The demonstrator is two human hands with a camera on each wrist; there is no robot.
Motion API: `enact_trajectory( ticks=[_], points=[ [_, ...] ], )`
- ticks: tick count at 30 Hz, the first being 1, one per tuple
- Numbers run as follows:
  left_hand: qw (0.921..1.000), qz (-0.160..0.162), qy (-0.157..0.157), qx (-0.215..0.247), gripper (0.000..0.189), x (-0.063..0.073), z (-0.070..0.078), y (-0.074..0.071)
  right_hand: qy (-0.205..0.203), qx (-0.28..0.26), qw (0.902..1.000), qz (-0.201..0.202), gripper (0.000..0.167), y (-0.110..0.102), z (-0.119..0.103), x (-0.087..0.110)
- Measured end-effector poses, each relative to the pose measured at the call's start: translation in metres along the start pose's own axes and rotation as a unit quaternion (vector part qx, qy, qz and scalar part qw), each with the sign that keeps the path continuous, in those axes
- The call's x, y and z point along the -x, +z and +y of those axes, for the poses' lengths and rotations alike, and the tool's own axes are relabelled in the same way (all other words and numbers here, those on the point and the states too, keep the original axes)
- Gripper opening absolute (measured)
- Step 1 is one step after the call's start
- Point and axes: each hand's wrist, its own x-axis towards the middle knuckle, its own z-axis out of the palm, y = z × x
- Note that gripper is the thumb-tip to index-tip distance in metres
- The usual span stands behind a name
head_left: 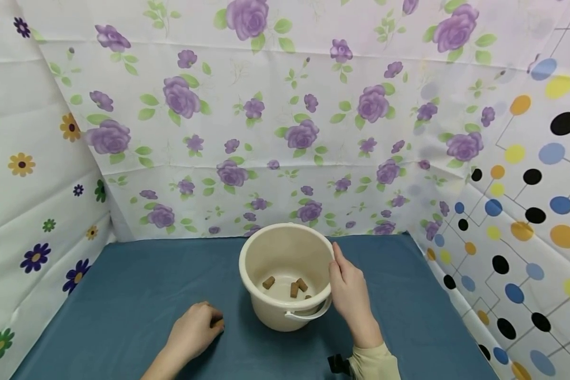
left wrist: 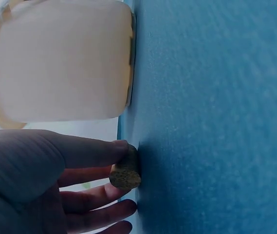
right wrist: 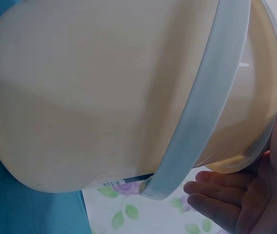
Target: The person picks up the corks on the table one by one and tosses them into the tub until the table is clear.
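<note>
My left hand is low over the cloth, left of a cream plastic bucket. Its thumb and index finger pinch a short brown cork, seen close to the blue surface in the left wrist view; the other fingers extend below it. At the bucket's right side, my right hand holds the rim, thumb at the edge and fingers on the outside. Several corks lie on the bucket's floor. The bucket stands upright, its pale handle hanging down at the front right.
A blue cloth covers the table. Behind it hangs a white curtain with purple roses. Sheets with flowers on the left and coloured dots on the right border the table.
</note>
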Motion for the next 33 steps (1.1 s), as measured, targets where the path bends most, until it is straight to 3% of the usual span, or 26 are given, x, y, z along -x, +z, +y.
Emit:
enact_trajectory(
  ticks=[15, 33],
  points=[
    [0.9998, -0.008, 0.009, 0.016, 0.059, 0.0005, 0.0015, 0.0008, -0.008, 0.003, 1.0000, 0.002, 0.050, 0.0003, 0.0002, -0.0029],
    [0.9984, -0.031, -0.005, 0.047, 0.059, 0.0007, 0.0005, -0.0031, -0.003, 0.001, 1.0000, 0.001, 0.049, 0.0002, 0.0010, -0.0016]
  ],
)
